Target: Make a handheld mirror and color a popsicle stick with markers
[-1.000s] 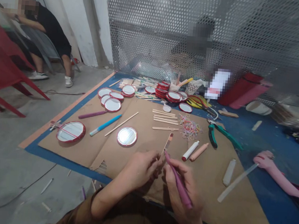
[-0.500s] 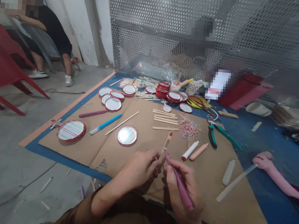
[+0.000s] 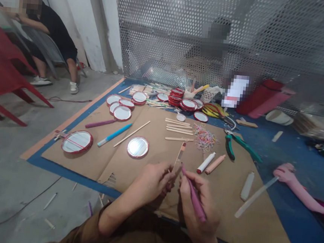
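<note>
My left hand [image 3: 158, 180] pinches the lower end of a wooden craft stick [image 3: 179, 155], which points up and away from me. Its far end is dark red, with a lighter band and a greyish patch below. A pinkish-purple marker [image 3: 195, 200] is gripped like a pen in my right hand [image 3: 202, 200]. The marker's tip sits just right of the stick; whether they touch I cannot tell. Left of my hands a round red-rimmed disc [image 3: 137, 147] lies flat on the cardboard [image 3: 159, 151]. Beyond the stick are several plain craft sticks [image 3: 179, 131] and a heap of coloured rubber bands [image 3: 205, 137].
White [image 3: 206, 162] and peach [image 3: 215, 164] markers lie right of my hands. Green-handled pliers [image 3: 229, 146] and a pink glue gun [image 3: 300, 190] are farther right. A banjo-like piece [image 3: 77, 142] and a blue marker [image 3: 114, 134] lie left. Red-rimmed discs [image 3: 175, 98] are stacked behind.
The marker in my right hand has shifted slightly right, its tip moving off the stick's painted part. My left hand keeps the craft stick almost in place.
</note>
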A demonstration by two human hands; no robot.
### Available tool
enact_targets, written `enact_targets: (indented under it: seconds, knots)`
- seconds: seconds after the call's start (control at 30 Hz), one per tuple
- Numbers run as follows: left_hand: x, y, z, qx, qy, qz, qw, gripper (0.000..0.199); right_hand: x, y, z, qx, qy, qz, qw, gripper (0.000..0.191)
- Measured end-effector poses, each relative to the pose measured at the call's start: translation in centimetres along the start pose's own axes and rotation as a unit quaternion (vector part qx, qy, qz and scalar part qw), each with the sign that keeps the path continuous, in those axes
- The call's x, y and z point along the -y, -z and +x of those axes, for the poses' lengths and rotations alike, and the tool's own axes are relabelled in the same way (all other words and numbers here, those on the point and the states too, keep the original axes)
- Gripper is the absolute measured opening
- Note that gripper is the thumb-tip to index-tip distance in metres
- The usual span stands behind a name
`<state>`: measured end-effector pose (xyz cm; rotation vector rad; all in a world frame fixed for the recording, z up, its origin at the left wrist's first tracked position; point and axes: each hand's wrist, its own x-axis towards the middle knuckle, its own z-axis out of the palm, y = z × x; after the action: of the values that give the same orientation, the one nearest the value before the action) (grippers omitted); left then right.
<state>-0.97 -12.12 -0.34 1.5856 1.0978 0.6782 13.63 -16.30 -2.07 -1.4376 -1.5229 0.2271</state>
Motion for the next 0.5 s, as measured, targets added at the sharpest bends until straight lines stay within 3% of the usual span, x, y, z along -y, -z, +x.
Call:
enact_targets:
  seconds: [0.2, 0.5]
  knots:
    - [0.03, -0.15, 0.07, 0.004, 0.031, -0.028, 0.999, 0.017, 0.09, 0.03, -0.35, -0.036, -0.077, 0.046, 0.995, 0.020]
    - [-0.06, 0.14, -0.03, -0.023, -0.023, 0.041, 0.999, 0.017, -0.03, -0.02, -0.21, 0.020, 0.007, 0.051, 0.998, 0.017]
